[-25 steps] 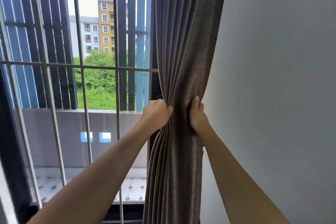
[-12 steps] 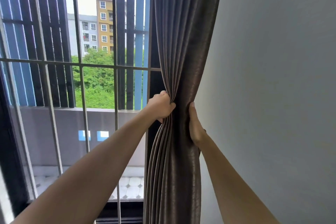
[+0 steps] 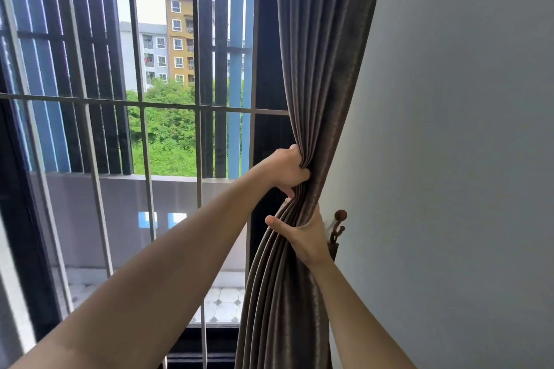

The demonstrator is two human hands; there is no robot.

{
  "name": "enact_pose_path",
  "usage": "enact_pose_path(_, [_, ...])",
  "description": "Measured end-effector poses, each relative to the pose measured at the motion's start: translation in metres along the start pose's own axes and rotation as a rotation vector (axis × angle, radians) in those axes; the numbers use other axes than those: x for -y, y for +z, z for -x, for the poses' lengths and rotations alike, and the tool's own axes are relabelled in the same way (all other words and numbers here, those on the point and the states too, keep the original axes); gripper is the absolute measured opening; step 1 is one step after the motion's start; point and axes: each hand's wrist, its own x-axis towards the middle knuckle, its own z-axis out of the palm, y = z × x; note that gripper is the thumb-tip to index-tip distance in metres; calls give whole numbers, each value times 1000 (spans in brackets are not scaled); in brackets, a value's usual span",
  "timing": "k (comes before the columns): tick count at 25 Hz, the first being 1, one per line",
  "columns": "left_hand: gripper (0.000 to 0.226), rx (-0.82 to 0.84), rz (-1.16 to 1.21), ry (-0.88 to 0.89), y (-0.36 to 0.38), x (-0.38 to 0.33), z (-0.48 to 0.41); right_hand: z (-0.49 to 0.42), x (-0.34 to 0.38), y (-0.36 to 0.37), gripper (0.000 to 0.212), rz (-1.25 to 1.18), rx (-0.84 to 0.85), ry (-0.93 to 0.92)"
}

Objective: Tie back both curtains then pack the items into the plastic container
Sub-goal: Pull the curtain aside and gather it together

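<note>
brown curtain (image 3: 314,69) hanging vertical, bunched, left hand (image 3: 289,171) above right hand (image 3: 302,237)

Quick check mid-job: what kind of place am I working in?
Probably a room in a residential flat: a brown curtain hangs beside a barred window, a tieback hook is on the wall, and apartment blocks stand beyond the balcony.

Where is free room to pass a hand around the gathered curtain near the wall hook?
Free: the bare wall right of the hook, and the space left of the curtain before the window bars, above the left hand. Crowded: the narrow gap between curtain and hook, where the right hand holds the folds.
</note>
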Motion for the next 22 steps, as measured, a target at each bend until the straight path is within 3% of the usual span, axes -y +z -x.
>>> enact_pose_path(4, [57,20,138,4,5,-1,-3,-2,-3,2,69,80,-74,73])
enact_pose_path(10, [56,73,163,40,6,-4,-6,-4,-5,3,63,54,-115,53])
enact_pose_path(13, [57,63,164,48,5,-2,-7,-4,-7,3,49,52,-151,46])
enact_pose_path(18, [52,82,144,77,4,-2,-6,-2,-12,6,43,28,-170,-12])
enact_pose_path(22, [54,74,126,77,4,-4,-4,-3,-15,12,52,2,-159,-1])
